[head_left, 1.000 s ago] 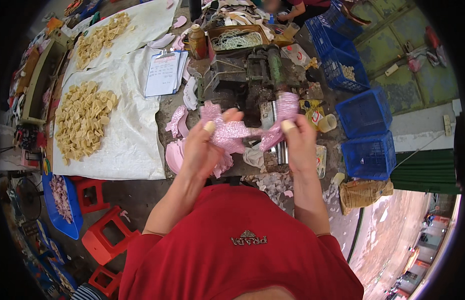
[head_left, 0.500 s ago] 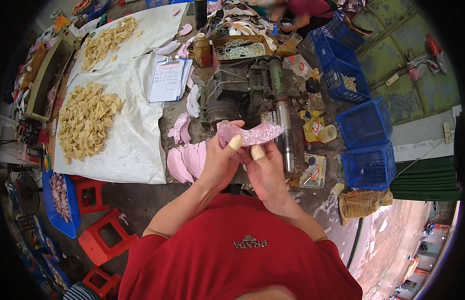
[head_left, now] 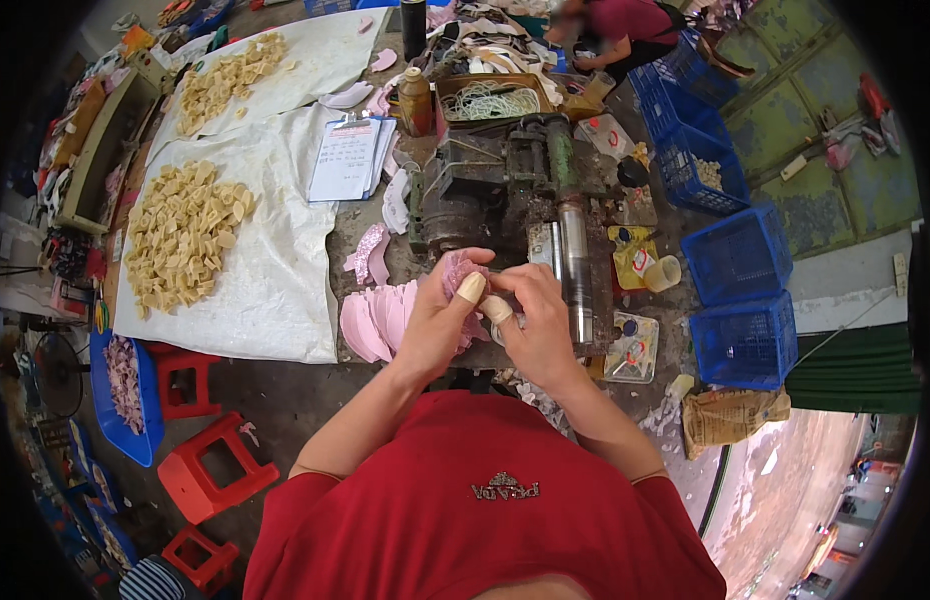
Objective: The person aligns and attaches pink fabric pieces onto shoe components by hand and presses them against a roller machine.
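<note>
My left hand [head_left: 435, 325] is closed round a pink glittery curved piece [head_left: 465, 268], bunched or folded between thumb and fingers. Just beside it, my right hand [head_left: 540, 325] pinches at the same piece's right edge; most of the piece is hidden by the fingers. Pale covers sit on both thumb tips. Left of my hands, several pink curved pieces [head_left: 378, 318] lie fanned out on the bench, with another glittery piece [head_left: 370, 254] behind them. A dark, greasy machine [head_left: 465, 190] with a shiny metal cylinder [head_left: 577, 280] stands directly beyond my hands.
A white sheet [head_left: 285, 260] on the left bears piles of tan pieces [head_left: 185, 235]. A clipboard [head_left: 347, 160], brown bottle [head_left: 415, 102] and box of cords [head_left: 490, 98] stand beyond. Blue crates [head_left: 740, 340] line the right; red stools [head_left: 217, 465] stand lower left. Another person [head_left: 625, 35] works at the back.
The glittery piece was stretched out wide across both hands; now it is bunched in my left hand. My right fingers have shifted and curled in at its edge.
</note>
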Tool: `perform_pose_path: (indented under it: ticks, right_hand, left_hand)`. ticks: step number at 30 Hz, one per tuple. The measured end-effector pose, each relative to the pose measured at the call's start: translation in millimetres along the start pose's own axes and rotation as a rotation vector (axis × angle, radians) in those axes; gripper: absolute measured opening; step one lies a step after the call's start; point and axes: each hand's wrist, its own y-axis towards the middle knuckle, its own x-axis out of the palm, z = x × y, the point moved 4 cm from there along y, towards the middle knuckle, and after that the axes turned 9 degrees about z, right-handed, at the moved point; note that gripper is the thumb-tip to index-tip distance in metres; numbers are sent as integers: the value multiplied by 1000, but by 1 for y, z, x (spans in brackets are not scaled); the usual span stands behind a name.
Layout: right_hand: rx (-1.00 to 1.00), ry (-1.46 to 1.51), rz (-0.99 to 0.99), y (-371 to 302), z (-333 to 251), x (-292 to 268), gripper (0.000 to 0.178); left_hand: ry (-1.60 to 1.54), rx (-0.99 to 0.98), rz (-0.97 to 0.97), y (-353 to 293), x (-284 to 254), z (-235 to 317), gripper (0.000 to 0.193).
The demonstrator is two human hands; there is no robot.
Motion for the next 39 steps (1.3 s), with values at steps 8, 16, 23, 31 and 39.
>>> perform_pose_path:
  ticks: [8,16,23,31,39]
  right_hand:
    - [75,-17,-3,-1,9,-5,11]
    - [-255,-296,171,-1,-5,-19,10]
    - [388,108,147,11,60,-94,11]
    - [457,-249,-405,6,155,-120,15]
    - [48,-329,-74,8,130,-90,10]
  left_hand:
    - [-129,-42,-57,-3,12,-17,42]
    - [-116,66,93,-7,35,-18,36]
    - [609,180,261,15,3,-17,23]
    - [1078,404,-142,18,8,-30,27]
    - [1155,274,-244,22,51,-56,40]
